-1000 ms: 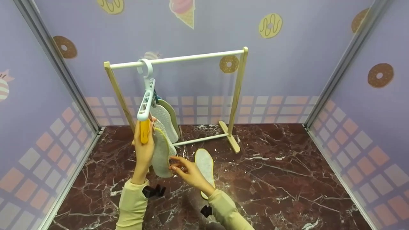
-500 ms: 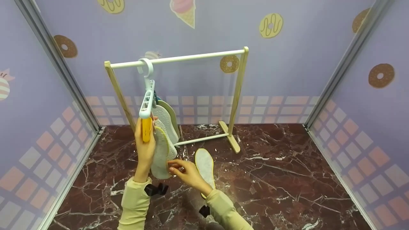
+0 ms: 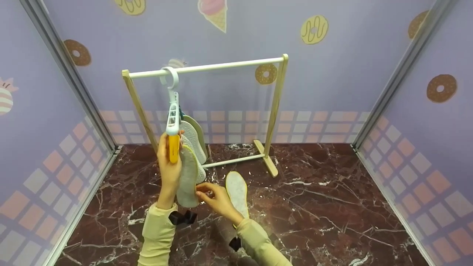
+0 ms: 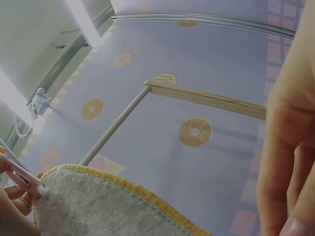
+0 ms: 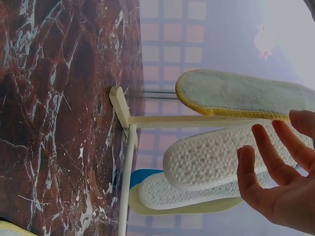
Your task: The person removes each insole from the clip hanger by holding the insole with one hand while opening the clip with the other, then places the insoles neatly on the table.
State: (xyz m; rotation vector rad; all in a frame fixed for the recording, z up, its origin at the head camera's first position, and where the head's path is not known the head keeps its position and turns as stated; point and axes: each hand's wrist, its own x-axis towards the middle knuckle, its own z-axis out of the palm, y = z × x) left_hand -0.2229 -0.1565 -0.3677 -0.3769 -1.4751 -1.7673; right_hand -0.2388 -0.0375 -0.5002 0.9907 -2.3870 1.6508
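Note:
My left hand (image 3: 169, 168) grips a pink clip (image 4: 22, 178) at the upper end of a grey fuzzy insole (image 3: 188, 184) with yellow edging. A yellow clip (image 3: 173, 148) hangs beside it, at the near end of a white hanger (image 3: 173, 118). Lower on the same insole, my right hand (image 3: 218, 202) pinches the side edge lightly between thumb and index finger, its other fingers spread. Behind hang white dimpled insoles (image 5: 211, 157) and an olive-green one (image 5: 189, 206). Another grey insole (image 3: 237, 190) with yellow edging lies on the marbled surface, partly covered by my right forearm.
The hanger hooks over the white top bar (image 3: 221, 67) of a small wooden rack (image 3: 277, 99). Its foot (image 3: 266, 159) stands on the dark red marbled surface (image 3: 314, 207). Patterned purple walls (image 3: 236, 44) enclose the back and sides.
The hanger's near end and my left hand have shifted slightly right and up, with the yellow clip. My right fingers have come onto the insole's edge.

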